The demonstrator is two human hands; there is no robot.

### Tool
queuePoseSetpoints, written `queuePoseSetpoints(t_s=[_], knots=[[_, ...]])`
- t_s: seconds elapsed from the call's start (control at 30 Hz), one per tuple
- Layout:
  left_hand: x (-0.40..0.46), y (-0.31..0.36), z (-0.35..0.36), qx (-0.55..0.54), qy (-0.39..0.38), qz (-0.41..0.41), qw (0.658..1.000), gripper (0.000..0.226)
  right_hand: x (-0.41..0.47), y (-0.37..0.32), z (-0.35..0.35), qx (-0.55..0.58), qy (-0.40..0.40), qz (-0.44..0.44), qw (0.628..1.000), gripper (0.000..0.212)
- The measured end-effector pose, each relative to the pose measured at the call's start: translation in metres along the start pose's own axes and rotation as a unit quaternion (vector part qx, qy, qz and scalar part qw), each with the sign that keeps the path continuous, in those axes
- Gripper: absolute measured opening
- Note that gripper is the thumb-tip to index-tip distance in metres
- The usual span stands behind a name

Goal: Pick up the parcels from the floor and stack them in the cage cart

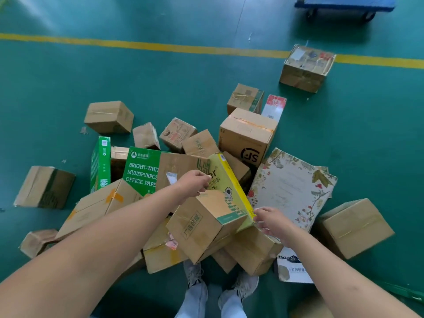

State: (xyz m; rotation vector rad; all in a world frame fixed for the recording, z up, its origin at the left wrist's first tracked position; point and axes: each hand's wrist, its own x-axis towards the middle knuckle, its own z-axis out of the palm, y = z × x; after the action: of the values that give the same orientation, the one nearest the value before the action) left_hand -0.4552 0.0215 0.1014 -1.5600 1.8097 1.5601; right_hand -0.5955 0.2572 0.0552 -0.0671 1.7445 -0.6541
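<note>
Left hand [195, 183] and right hand [271, 220], fingers loosely curled, flank the tilted brown carton [202, 223], gripping nothing. Best to clamp opposite faces squarely before lifting.

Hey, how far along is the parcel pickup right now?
Nothing looks done: no cage cart is in view. In hand: the left hand and right hand are at either side of a brown and yellow box atop the pile; a firm grip isn't clear yet. Left: many parcels remain on the green floor, including the office paper box, the flowered box and a taped box by the yellow line.
</note>
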Motion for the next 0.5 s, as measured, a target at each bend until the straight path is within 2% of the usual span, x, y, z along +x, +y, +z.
queuePoseSetpoints(t_s=[0.17,0.33,0.5], knots=[[0.044,-0.054,-0.013,0.002,0.018,-0.020,1.000,0.028,0.050,0.002,0.045,-0.014,0.003,0.037,0.999,0.024],[0.079,-0.111,-0.027,0.030,0.005,-0.051,0.998,0.043,0.079,-0.002,0.097,-0.016,0.001,0.067,0.998,0.026],[0.107,-0.141,-0.029,0.054,-0.012,-0.052,0.997,0.068,0.100,0.007,0.134,0.050,0.084,0.117,0.988,0.055]])
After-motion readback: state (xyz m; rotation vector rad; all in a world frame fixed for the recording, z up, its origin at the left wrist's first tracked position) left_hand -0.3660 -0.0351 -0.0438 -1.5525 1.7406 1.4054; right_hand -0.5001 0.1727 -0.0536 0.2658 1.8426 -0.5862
